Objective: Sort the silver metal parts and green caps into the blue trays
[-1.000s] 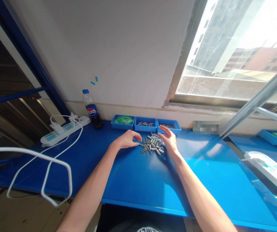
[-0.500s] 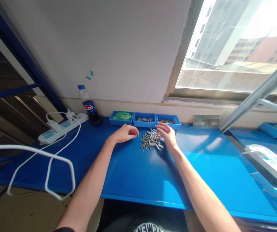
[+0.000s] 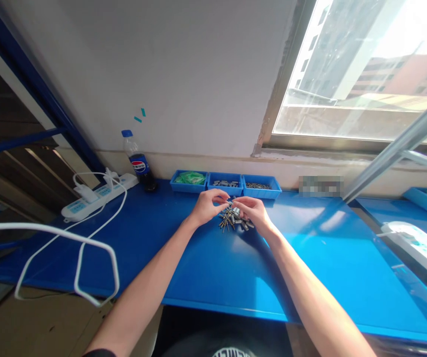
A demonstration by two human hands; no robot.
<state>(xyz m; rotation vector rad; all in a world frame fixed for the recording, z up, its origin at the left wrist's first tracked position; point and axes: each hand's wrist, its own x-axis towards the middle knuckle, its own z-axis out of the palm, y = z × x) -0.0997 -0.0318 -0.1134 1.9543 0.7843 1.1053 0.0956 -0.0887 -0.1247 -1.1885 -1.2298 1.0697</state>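
A worker's bare hands meet over a blue desk [image 3: 216,280]: left hand [image 3: 210,208] and right hand [image 3: 253,210] nr each other, fingers curled, tips almost together; can't tell if they touch or what, if anything, is pinched btwn them, as pcs are too small. Directly below, on the desk, is a loose heap: thin metal pins [image 3: 227,220] fanned on the L, silver cylinders [image 3: 245,225] on the R, partly hidden by the right hand. Each type sits on its own side, prob. so either hand can reach one w/o crossing over. Both forearms angle in from the front edge, which likely keeps the work centred.

Just behind, three blue trays stand in a row by the wall: L tray [image 3: 188,188] w/ green packaging [image 3: 190,177], mid tray [image 3: 235,192] w/ grey pcs, R tray [image 3: 261,194] w/ thin dark pcs, presumably lined up to keep kinds apart yet in reach.

Bkgd: cola bottle [image 3: 139,166] and power strip [image 3: 75,212] at far L, white cable [image 3: 114,267] looping nr the edge; plain wall [image 3: 179,74], two bits of teal tape [image 3: 138,119]; window [image 3: 347,124] at R, sun striking the desktop; metal frame [image 3: 395,148] alongside.
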